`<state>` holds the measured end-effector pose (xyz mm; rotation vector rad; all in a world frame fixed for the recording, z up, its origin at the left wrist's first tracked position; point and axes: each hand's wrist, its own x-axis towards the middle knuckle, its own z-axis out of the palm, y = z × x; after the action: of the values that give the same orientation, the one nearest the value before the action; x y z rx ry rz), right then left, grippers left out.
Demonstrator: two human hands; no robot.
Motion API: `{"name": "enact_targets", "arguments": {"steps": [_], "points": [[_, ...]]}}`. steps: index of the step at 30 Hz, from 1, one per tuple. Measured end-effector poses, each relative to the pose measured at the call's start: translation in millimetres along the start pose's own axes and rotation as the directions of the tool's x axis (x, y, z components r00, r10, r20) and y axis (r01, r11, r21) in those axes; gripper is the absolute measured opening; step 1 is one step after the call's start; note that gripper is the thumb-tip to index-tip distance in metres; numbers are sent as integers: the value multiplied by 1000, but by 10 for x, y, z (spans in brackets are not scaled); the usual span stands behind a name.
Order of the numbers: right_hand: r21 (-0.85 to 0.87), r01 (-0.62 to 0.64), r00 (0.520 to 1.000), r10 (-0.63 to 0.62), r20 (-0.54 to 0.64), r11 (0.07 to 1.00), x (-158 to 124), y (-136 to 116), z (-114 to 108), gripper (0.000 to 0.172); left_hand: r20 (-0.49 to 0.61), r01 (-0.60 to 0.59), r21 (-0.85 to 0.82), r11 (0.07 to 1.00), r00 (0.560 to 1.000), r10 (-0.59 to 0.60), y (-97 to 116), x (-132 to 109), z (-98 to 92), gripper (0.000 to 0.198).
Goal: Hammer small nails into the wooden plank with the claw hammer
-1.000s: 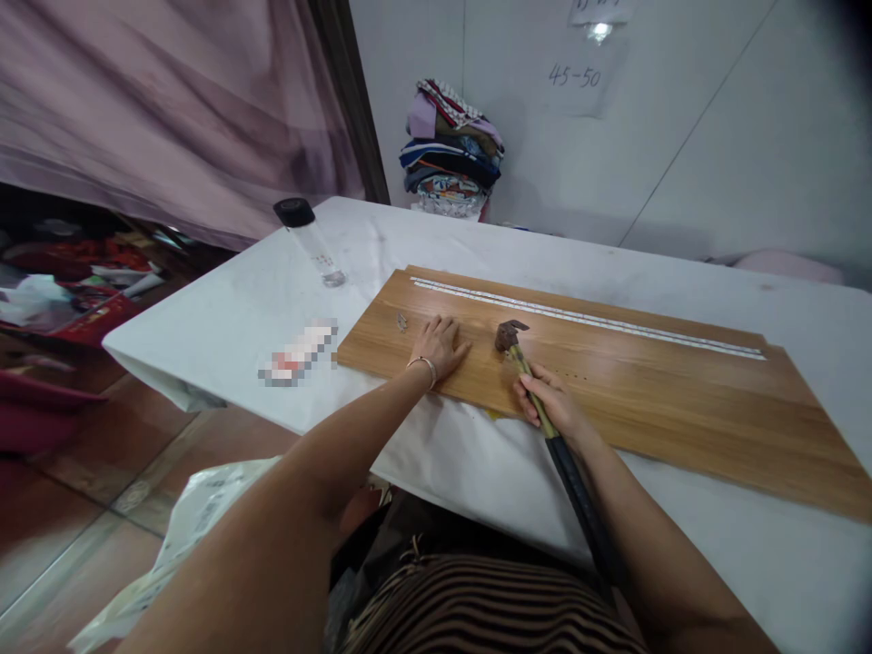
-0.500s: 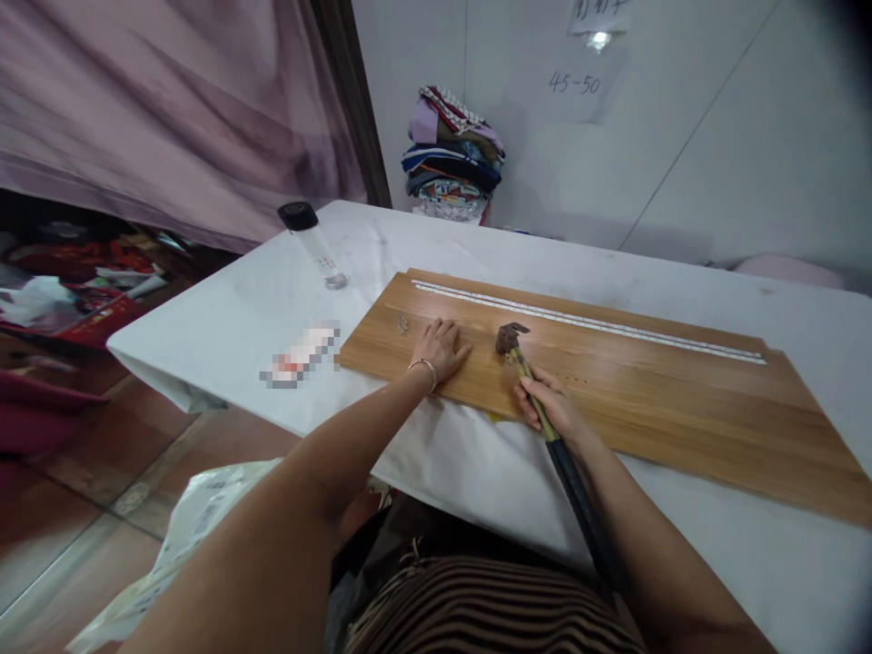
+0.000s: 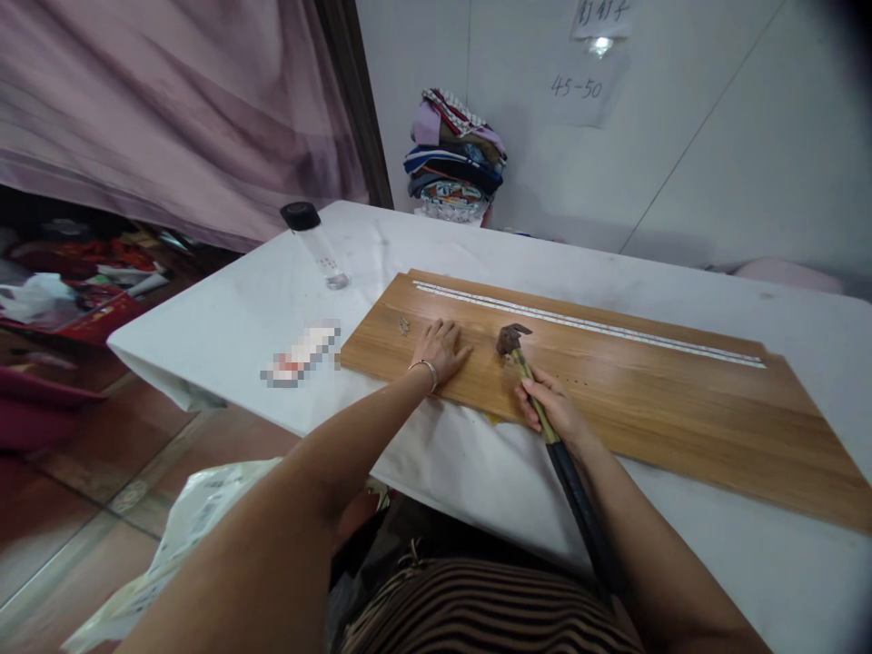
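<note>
Hammer (image 3: 561, 461) held within right fingers (image 3: 527, 409).

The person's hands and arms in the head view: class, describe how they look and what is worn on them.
The left hand and right hand are ungloved, and no sleeves show. A thin, light, silvery bracelet circles the left wrist; none shows on the right.

Mauve curtain (image 3: 177, 100) beside pale wall (image 3: 763, 163)

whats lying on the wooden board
The left hand, two white strips and small metal pieces; the board beneath that hand and behind the hammer is hidden.
</note>
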<state>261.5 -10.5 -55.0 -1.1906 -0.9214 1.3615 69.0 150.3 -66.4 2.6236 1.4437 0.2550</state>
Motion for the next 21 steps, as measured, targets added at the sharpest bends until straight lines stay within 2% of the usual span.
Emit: {"name": "enact_targets", "arguments": {"steps": [21], "points": [[-13,-22,1000,22,-9,1000,-27,-18,-15,43,-3,-2,-35,999,1000,2,11,12,11,47]]}}
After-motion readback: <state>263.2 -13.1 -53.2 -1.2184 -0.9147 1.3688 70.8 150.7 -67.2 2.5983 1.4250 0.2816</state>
